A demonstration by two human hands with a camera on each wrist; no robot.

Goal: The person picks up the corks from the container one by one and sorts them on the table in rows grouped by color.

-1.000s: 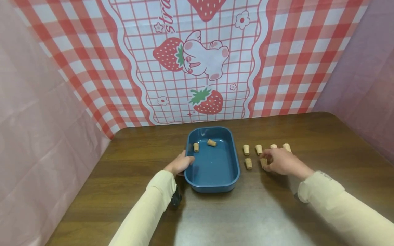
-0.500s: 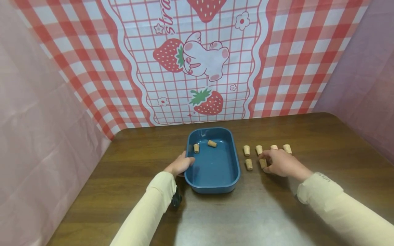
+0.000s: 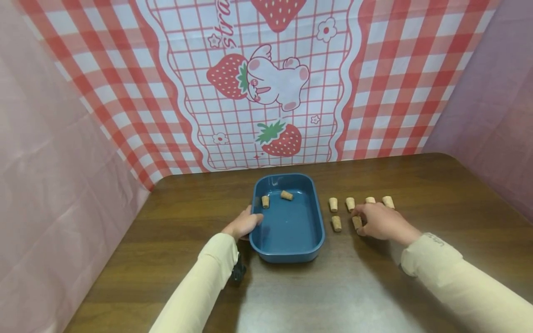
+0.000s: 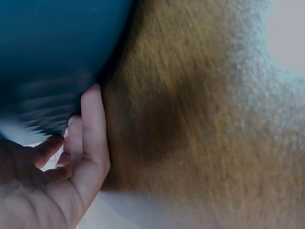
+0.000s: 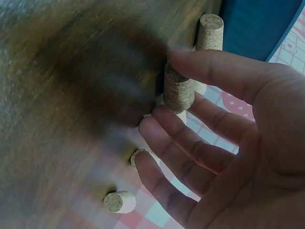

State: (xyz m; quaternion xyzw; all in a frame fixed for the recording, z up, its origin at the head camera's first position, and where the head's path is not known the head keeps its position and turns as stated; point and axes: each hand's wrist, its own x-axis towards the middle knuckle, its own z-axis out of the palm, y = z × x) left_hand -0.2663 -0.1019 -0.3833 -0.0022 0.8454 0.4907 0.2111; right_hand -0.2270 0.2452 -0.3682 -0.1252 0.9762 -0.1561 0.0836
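Observation:
A deep blue rectangular tray [image 3: 287, 231] stands on the table with two corks, one cork [image 3: 265, 201] by its left wall and another cork [image 3: 287, 195] near the back. My left hand [image 3: 243, 225] grips its left side, thumb over the rim; in the left wrist view the fingers [image 4: 93, 121] lie against the outer wall. To the right, my right hand [image 3: 383, 223] pinches a cork [image 5: 178, 93] between thumb and forefinger, the other fingers spread loosely. Beside it, nearer the tray, stands another cork [image 3: 336, 224].
Behind the right hand runs a row of several corks, from the cork [image 3: 333, 204] nearest the tray to the cork [image 3: 388, 202] at the right end. A checked strawberry cloth [image 3: 279, 101] hangs at the back edge of the wooden table [image 3: 179, 208].
The right hand has stayed at the same cork, its fingers shifting slightly and the cork's tilt changing a little. The left hand and the tray have not moved.

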